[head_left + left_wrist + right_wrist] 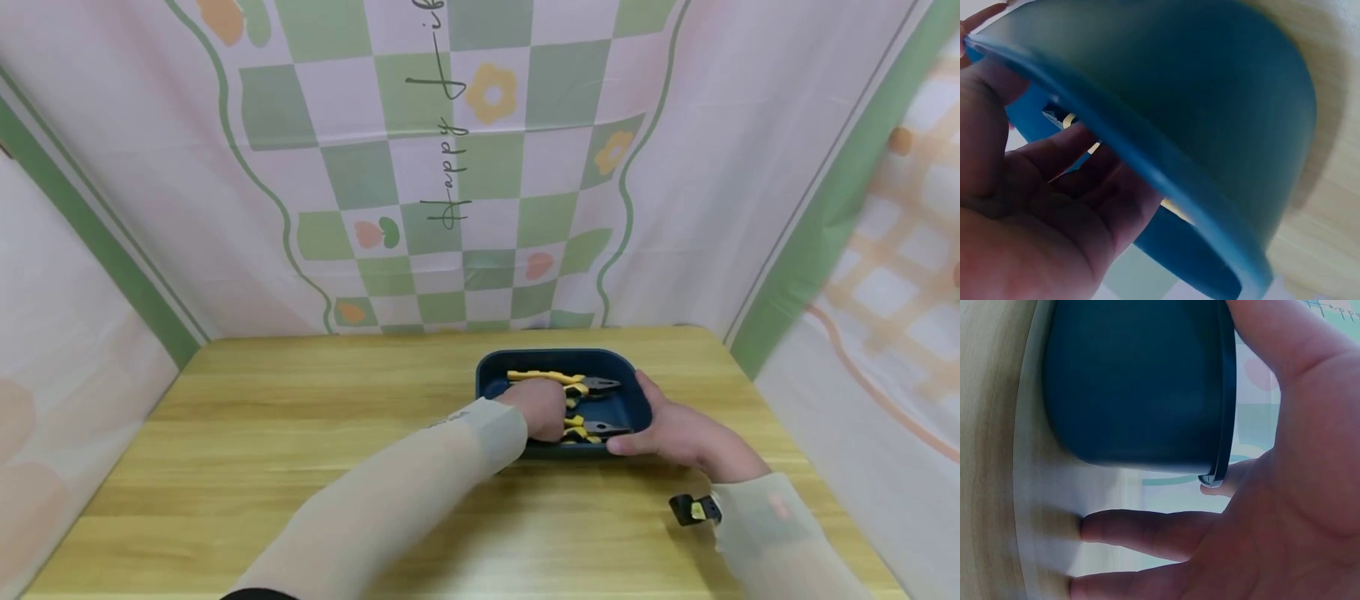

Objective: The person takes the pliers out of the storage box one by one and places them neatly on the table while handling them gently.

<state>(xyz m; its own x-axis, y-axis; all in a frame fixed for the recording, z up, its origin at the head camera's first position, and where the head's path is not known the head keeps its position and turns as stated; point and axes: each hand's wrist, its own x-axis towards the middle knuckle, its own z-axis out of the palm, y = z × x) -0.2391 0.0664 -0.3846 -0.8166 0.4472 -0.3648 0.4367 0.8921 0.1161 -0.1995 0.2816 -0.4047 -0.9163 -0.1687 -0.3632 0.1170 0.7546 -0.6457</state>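
pliers with yellow handles [551,377] are contained in the blue bin [621,408], partly covered by the left hand [538,408], which is lowered inside it; whether anything is held there cannot be told. the right hand [678,435] is spread wide about the bin's right end. handling of the pliers, with the bin steadied, seems in hand; fingers kept above the rim seem called for. more table [337,400] is offered left of the bin than right.
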